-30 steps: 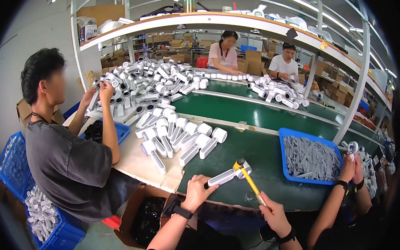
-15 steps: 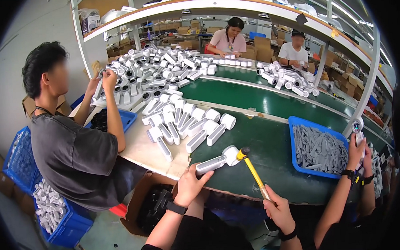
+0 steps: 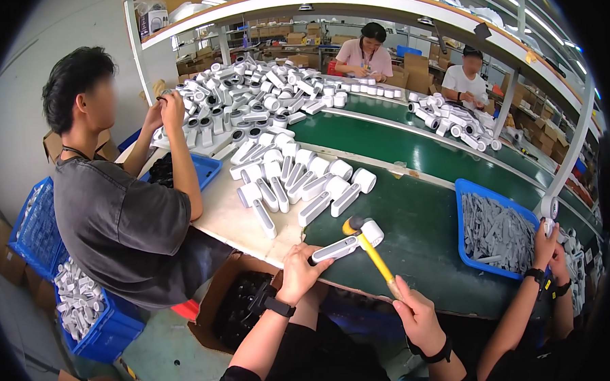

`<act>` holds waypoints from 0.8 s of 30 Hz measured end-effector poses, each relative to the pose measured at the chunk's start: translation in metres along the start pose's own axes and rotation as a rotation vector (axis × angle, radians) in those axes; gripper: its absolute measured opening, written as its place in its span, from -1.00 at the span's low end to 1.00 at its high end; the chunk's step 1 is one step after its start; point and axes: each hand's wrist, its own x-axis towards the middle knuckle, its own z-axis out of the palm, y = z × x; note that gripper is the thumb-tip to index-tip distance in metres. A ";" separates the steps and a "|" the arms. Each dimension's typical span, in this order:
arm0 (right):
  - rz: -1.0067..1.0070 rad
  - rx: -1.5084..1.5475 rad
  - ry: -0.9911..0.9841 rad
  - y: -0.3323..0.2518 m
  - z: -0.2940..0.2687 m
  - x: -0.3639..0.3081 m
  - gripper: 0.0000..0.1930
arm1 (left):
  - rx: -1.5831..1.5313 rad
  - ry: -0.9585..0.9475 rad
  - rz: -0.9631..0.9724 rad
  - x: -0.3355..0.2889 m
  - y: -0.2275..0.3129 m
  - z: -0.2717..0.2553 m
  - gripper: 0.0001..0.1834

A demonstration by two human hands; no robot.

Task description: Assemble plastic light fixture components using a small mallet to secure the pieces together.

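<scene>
My left hand [image 3: 300,274] grips the handle end of a white handheld fan [image 3: 336,250] with a round head and a grey strip along its handle. The fan lies low over the front edge of the green worktop [image 3: 415,230], its head pointing away to the right. In my right hand [image 3: 419,316] is a small mallet [image 3: 376,257] with a yellow handle and a yellow-and-black head. That head is against or just above the fan, near where handle and round head join; I cannot tell whether they touch. Several similar fans [image 3: 314,208] lie just beyond.
A blue tray [image 3: 461,224] of grey strips stands to the right, beside a co-worker's hands [image 3: 549,251] holding a fan. Another person [image 3: 118,192] works at the left. A large heap of fans [image 3: 246,91] lies behind. Below the edge sits a cardboard box [image 3: 205,310] with black parts.
The mallet head has moved from the fan's round head back toward its handle. My view has shifted slightly, so the surroundings sit farther right.
</scene>
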 end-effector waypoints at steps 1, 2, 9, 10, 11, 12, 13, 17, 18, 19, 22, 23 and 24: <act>-0.057 0.009 0.055 0.003 0.003 -0.001 -0.48 | -0.024 0.007 0.021 0.001 0.002 0.002 -0.68; -0.113 0.018 0.110 0.007 0.006 -0.001 -0.48 | -0.028 0.004 0.021 0.001 0.003 0.003 -0.68; -0.114 0.052 0.034 -0.008 0.013 0.007 -0.48 | -0.007 0.002 0.020 0.001 0.002 0.003 -0.66; -0.136 0.073 0.002 -0.007 0.017 0.008 -0.48 | -0.001 0.000 0.016 0.001 0.002 0.003 -0.64; -0.132 0.009 -0.064 -0.002 0.020 0.011 -0.46 | -0.001 -0.001 0.018 -0.001 -0.001 0.004 -0.64; -0.131 0.010 -0.061 -0.005 0.020 0.010 -0.46 | 0.036 0.005 0.027 -0.005 -0.004 0.006 -0.65; -0.148 0.033 -0.053 -0.009 0.018 0.009 -0.46 | 0.074 0.015 0.036 -0.004 -0.007 0.006 -0.65; -0.181 0.056 -0.043 -0.008 0.021 0.010 -0.47 | 0.058 0.051 0.069 0.000 -0.013 0.011 -0.64; -0.187 0.036 -0.053 -0.005 0.022 0.009 -0.47 | 0.053 0.047 0.071 -0.004 -0.013 0.011 -0.64; -0.191 0.033 -0.049 -0.006 0.019 0.009 -0.47 | 0.061 0.048 0.066 -0.004 -0.011 0.008 -0.64; -0.082 0.028 -0.097 -0.006 0.009 0.003 -0.49 | 0.057 0.052 0.056 -0.002 -0.006 0.007 -0.64; -0.109 0.039 0.037 -0.003 0.009 0.002 -0.48 | 0.040 0.052 0.063 -0.001 -0.004 0.007 -0.65; -0.136 0.051 0.171 0.001 0.009 0.001 -0.47 | 0.023 0.052 0.072 -0.001 -0.002 0.007 -0.65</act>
